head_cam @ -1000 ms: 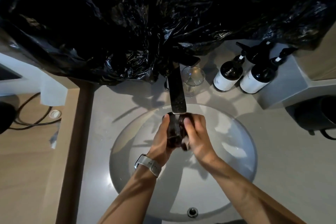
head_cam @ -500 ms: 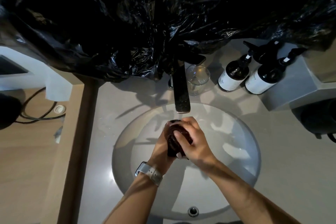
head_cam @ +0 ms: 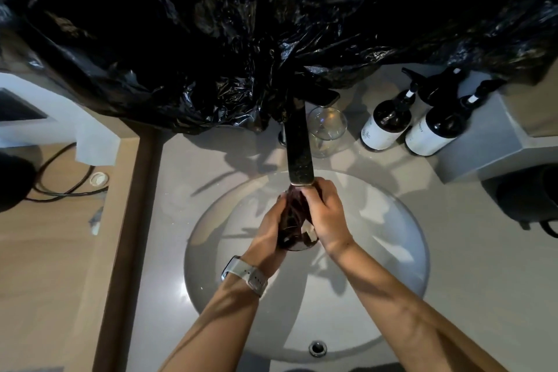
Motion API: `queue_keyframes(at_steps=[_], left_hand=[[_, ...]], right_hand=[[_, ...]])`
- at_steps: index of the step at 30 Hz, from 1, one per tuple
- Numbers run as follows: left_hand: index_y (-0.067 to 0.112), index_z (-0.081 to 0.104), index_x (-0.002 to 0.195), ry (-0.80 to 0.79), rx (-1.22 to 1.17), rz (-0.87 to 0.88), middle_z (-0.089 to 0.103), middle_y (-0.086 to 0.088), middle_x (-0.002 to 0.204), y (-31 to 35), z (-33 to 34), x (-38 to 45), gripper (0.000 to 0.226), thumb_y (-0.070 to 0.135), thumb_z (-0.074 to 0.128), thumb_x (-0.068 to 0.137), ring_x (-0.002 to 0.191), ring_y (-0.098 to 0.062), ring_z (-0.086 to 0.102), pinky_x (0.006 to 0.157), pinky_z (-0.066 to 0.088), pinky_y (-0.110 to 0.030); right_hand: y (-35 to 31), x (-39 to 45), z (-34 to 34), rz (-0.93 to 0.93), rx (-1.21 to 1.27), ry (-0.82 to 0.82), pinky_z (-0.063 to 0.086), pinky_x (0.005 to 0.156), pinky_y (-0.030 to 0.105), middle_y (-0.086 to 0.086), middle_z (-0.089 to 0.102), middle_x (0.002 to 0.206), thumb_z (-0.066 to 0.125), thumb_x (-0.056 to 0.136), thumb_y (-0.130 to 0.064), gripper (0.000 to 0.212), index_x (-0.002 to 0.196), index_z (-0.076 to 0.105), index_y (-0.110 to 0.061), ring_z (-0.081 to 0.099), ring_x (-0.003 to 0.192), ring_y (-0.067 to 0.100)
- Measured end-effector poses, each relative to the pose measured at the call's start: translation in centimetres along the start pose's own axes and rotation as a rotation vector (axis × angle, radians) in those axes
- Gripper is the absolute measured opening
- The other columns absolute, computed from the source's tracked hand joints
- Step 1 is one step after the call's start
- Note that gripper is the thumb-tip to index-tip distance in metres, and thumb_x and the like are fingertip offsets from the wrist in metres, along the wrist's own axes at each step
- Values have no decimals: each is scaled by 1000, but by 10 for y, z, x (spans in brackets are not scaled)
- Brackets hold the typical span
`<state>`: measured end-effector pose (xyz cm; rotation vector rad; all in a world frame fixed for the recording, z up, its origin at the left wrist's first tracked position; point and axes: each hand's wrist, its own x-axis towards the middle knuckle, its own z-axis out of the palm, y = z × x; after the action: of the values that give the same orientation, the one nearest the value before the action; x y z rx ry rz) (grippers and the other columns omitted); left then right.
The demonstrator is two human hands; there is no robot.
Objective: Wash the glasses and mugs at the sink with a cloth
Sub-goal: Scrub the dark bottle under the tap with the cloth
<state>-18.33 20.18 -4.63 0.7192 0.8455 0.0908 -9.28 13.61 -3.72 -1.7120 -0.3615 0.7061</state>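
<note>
Place: bathroom vanity, hotel-like.
Basin: round pale sink (head_cam: 392, 220) at centre, dark flat-spout tap (head_cam: 299, 145) at 12 o'clock.
Toiletries: two dark white-labelled pump bottles (head_cam: 434, 130) at 2 o'clock.

Dark glass (head_cam: 291, 220) held tilted over the sink (head_cam: 392, 251), under the faucet (head_cam: 299, 148).

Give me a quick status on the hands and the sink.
Left hand and right hand both grip a dark glass under the faucet, over the basin. Clear glass waits behind. Nothing blocking.
</note>
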Motion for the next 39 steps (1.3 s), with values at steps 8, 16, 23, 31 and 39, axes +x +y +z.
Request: queue_keyframes(at_steps=[8, 16, 23, 31, 39], left_hand=[[8, 55, 135, -100, -63, -142, 61, -19, 132, 4, -9, 5, 47, 39, 44, 102, 126, -37, 56, 110, 38, -56], [11, 74, 113, -125, -195, -149, 66, -19, 124, 12, 4, -2, 61, 58, 39, 97, 113, -34, 61, 103, 41, -48], [4, 54, 134, -102, -206, -113, 58, -27, 130, 14, -5, 4, 55, 45, 33, 104, 116, -44, 54, 90, 46, -54], [14, 64, 124, -74, -113, -53, 67, -17, 123, 5, 7, -7, 53, 53, 37, 101, 115, -35, 63, 95, 51, -52], [12, 70, 101, 3, -172, -52, 69, -14, 103, 11, 0, 3, 44, 47, 44, 99, 95, -28, 67, 96, 47, -50]], right_hand=[[10, -11, -18, 233, 247, 222, 51, 84, 26, 3, 62, 102, 72, 84, -16, 36, 111, 47, -20, 63, 95, 15], [-11, -18, -15, -142, 35, 32, 48, 89, 16, -3, 65, 105, 72, 83, -14, 28, 103, 59, -29, 61, 100, 6], [-2, -21, -28, -187, -129, -72, 47, 92, 29, -6, 61, 113, 56, 85, -21, 32, 112, 56, -38, 59, 106, 17], [-2, -2, -15, -329, -317, -63, 42, 92, 21, -3, 53, 101, 61, 88, -34, 24, 106, 60, -19, 53, 99, 11], [-3, -17, -9, -419, -313, -203, 44, 92, 19, 4, 57, 109, 61, 85, -32, 28, 106, 63, -14, 57, 102, 11]])
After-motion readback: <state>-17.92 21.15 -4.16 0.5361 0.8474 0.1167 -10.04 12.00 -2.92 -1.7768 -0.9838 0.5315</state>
